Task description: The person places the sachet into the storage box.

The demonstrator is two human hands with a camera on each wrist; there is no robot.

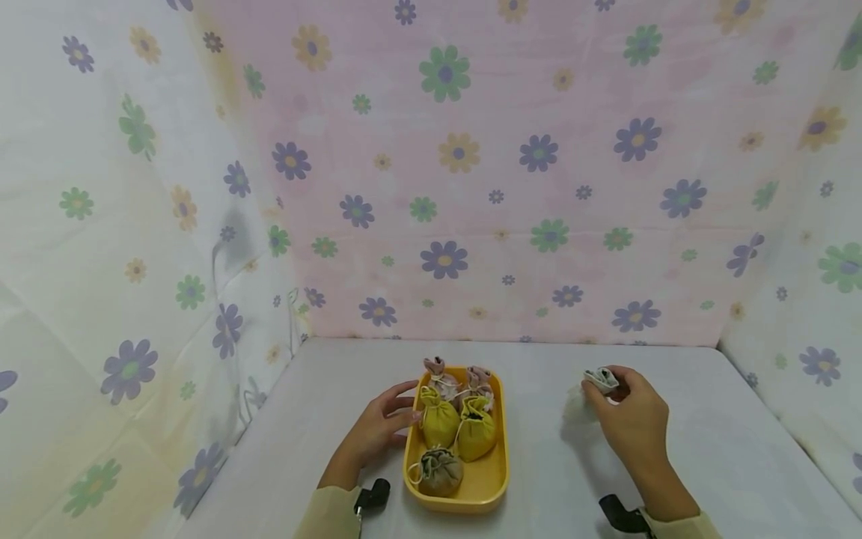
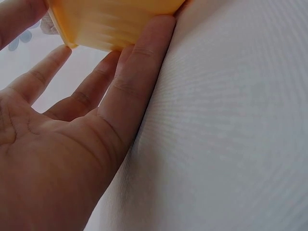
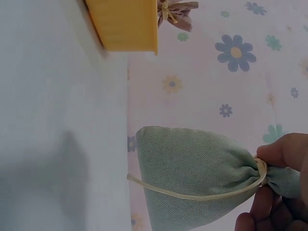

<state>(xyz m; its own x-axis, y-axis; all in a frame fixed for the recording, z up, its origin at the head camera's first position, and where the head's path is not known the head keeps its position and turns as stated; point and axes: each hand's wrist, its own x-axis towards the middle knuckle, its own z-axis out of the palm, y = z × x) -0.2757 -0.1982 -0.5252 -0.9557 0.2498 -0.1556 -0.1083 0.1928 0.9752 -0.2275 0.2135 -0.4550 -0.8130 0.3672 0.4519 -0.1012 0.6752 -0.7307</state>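
My right hand point(image 1: 633, 415) pinches the gathered neck of a pale green drawstring pouch point(image 3: 192, 175), held above the table to the right of the tray. The pouch hangs from its tied neck, and a cream cord trails along its cloth. My left hand point(image 1: 377, 427) lies along the left side of a yellow tray point(image 1: 498, 479); its fairly straight fingers point(image 2: 137, 72) touch the tray's outer wall. Inside the tray are two yellow pouches point(image 1: 440, 425), two pinkish patterned pouches point(image 1: 444, 385) at the far end and a brown pouch point(image 1: 441, 473) at the near left.
A white-covered table point(image 1: 539, 464) bears the tray. Flower-printed cloth point(image 1: 498, 187) hangs behind it and at both sides. Black camera mounts point(image 1: 622, 514) stick out at both wrists.
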